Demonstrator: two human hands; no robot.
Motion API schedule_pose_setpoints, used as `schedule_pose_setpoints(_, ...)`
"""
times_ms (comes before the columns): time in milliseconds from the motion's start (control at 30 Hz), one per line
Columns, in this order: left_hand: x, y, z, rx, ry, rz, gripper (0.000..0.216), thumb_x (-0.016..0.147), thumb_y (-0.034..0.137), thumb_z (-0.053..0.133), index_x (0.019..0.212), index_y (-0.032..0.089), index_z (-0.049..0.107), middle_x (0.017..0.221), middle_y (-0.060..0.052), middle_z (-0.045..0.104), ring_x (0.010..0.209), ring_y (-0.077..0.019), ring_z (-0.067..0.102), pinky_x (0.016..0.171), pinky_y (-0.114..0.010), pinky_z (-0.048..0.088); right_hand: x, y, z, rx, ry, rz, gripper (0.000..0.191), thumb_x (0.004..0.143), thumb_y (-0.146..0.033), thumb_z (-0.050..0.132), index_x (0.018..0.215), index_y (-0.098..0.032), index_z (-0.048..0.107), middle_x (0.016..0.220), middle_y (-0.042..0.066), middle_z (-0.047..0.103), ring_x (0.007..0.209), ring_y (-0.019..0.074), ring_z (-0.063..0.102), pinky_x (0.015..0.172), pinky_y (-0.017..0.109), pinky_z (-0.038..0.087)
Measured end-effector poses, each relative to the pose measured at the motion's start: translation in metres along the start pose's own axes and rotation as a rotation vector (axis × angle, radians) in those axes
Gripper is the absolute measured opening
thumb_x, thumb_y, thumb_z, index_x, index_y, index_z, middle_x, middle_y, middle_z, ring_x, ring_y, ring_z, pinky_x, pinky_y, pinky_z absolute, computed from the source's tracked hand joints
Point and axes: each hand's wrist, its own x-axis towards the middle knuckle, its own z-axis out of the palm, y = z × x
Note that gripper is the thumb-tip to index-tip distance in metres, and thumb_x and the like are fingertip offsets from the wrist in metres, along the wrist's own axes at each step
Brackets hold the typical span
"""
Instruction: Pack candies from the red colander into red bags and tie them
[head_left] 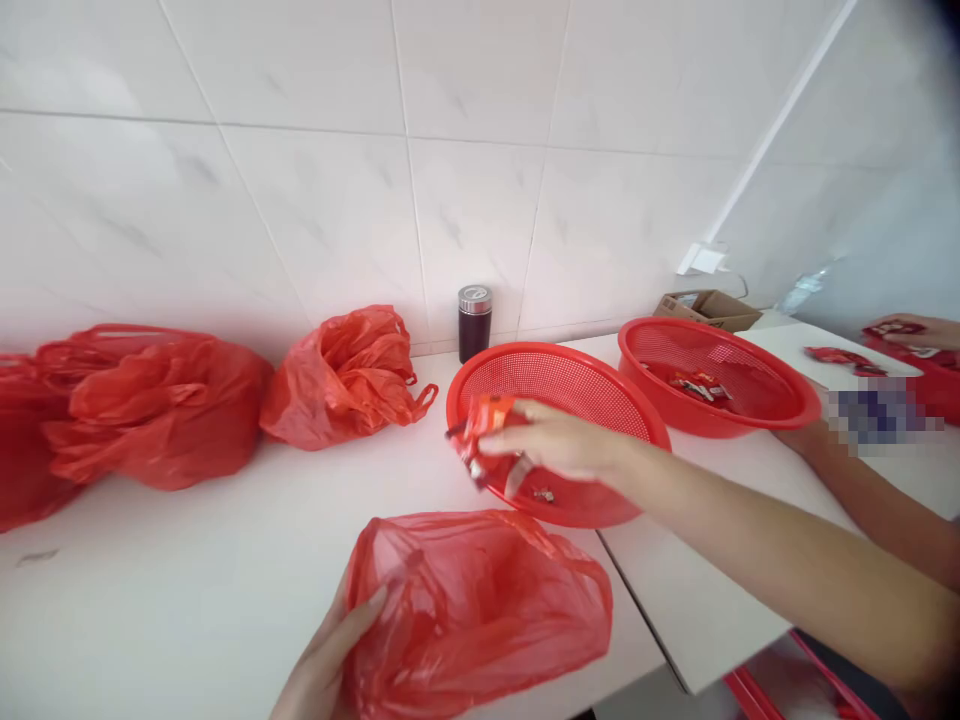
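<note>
Two hands shared the work, and the step in hand looked to be shifting red packets (pixel 491 430) from the near basket (pixel 544 375) to the bag (pixel 480 610). The right hand (pixel 559 440) was closed around a bunch of them, above the basket's left rim, its arm stretched in from the right with the fingers pointing left. A few more lay on the basket floor. The left hand (pixel 330 640), low at the table's (pixel 187 580) near side, pinched the bag's left edge, thumb along the film, other fingers mostly hidden. The next move seemed to call for a steady bag with its mouth spread and a right hand lowered toward it before loosening.
</note>
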Motion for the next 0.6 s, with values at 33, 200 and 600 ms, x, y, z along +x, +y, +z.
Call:
schedule_pose_setpoints(33, -0.001, -0.001, 0.003, -0.005, -0.002, 0.023, 0.082, 0.072, 0.023, 0.075, 0.145, 0.03, 0.038, 0.12, -0.01, 0.068, 0.105, -0.0312, 0.066, 0.084, -0.037, 0.057, -0.007, -0.002, 0.022, 0.039, -0.072, 0.021, 0.034, 0.091, -0.038, 0.051, 0.12, -0.022, 0.053, 0.109, 0.006, 0.064, 0.09, 0.0167, 0.066, 0.062, 0.025, 0.054)
schedule_pose_setpoints(200, -0.003, -0.006, -0.003, 0.047, -0.033, 0.08, 0.086, 0.072, 0.017, 0.073, 0.146, 0.033, 0.033, 0.127, -0.01, 0.064, 0.103, -0.0281, 0.067, 0.085, -0.035, 0.056, -0.011, 0.029, 0.097, -0.736, -0.06, 0.158, 0.033, 0.084, -0.028, 0.056, 0.116, -0.022, 0.059, 0.111, 0.011, 0.063, 0.094, 0.0262, 0.064, 0.075, 0.038, 0.053)
schedule_pose_setpoints(600, -0.012, -0.012, -0.036, 0.204, -0.036, 0.245, 0.073, 0.07, 0.03, 0.078, 0.137, 0.026, 0.05, 0.131, -0.009, 0.062, 0.12, -0.0315, 0.056, 0.088, -0.032, 0.054, -0.013, -0.006, 0.018, -0.727, 0.096, 0.086, 0.048, 0.087, -0.045, 0.054, 0.132, -0.03, 0.051, 0.122, 0.006, 0.061, 0.106, 0.0218, 0.061, 0.086, 0.032, 0.049)
